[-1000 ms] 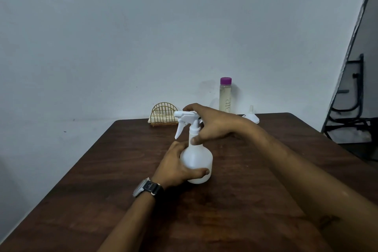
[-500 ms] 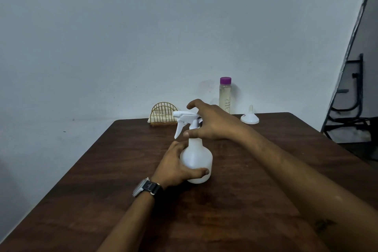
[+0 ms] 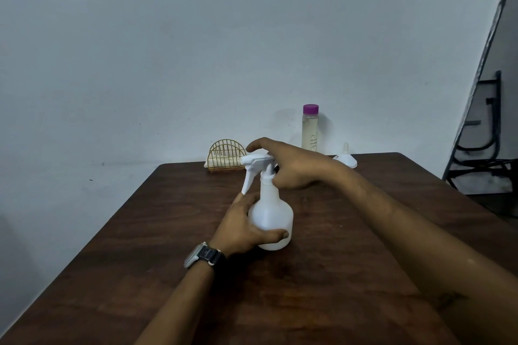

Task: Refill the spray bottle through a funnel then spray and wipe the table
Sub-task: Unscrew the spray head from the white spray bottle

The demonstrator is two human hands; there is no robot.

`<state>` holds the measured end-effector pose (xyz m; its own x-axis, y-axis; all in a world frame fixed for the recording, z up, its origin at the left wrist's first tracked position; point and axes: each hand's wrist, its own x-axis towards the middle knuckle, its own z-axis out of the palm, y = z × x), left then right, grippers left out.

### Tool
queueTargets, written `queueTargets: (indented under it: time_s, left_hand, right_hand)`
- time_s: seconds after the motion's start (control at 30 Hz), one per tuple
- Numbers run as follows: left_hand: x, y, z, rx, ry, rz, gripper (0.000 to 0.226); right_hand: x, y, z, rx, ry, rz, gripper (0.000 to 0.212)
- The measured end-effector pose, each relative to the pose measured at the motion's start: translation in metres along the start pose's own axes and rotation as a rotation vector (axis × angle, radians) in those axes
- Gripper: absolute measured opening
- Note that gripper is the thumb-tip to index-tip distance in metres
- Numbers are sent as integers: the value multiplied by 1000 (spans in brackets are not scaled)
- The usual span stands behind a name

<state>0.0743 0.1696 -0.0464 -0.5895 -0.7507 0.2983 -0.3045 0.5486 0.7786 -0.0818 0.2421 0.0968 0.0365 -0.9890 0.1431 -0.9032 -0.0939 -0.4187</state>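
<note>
I see spray bottle (image 3: 270,218) upright mid-table (image 3: 336,274), trigger head pointing left. Wrapped round its lower body from left: left hand (image 3: 244,228), thumb across front, holding firm. Curled round neck collar from right: right hand (image 3: 291,168), index finger stretched over trigger head. Bottle sits between both hands. At far edge, well apart from hands, funnel (image 3: 345,158) spout-up beside purple-capped refill bottle (image 3: 310,129).

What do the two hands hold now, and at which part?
Both hold the spray bottle: the left hand grips its round body, the right hand its neck below the trigger head.
</note>
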Motion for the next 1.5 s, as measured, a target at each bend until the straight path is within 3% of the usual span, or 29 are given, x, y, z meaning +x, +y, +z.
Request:
queueTargets:
  time_s: [0.13,0.2,0.3,0.4,0.47,0.53,0.63,0.73,0.8,0.93,1.1,1.33,1.5]
  left_hand:
    - [1,0,1,-5,5,1,88]
    - [1,0,1,4,-3,0,94]
    - [0,2,0,1,-13,-5,77]
    - [0,3,0,-2,-1,-8,75]
    - [0,2,1,-32,1,14,87]
    - [-1,2,1,-56,-1,8,94]
    - [0,2,0,-33,-4,-1,83]
    - [0,1,0,-12,-5,-8,82]
    - [0,0,1,-20,-1,7,90]
    - [-1,1,1,-36,-3,12,76]
    - [0,-1,2,-39,7,4,81]
    - [1,-2,2,-20,3,-4,73]
    - [1,-4,3,-5,0,-19,88]
  right_hand:
    - [-2,-3,3,-41,-10,25,91]
    - [-2,-1,8,-56,50,25,81]
    - [1,3,8,-16,51,8,67]
    - [1,2,4,9,-19,12,81]
    - [1,2,6,-28,26,31,91]
    - [-1,2,9,-42,100,37,83]
    - [0,5,9,-1,79,5,63]
    - [0,0,3,13,-18,2,83]
    - [-1,-2,4,-27,22,27,92]
    - [1,0,6,-22,34,2,70]
    - [-1,-1,4,-36,23,8,89]
    - [-5,1,7,4,205,-23,48]
    - [-10,1,1,80,313,-58,53]
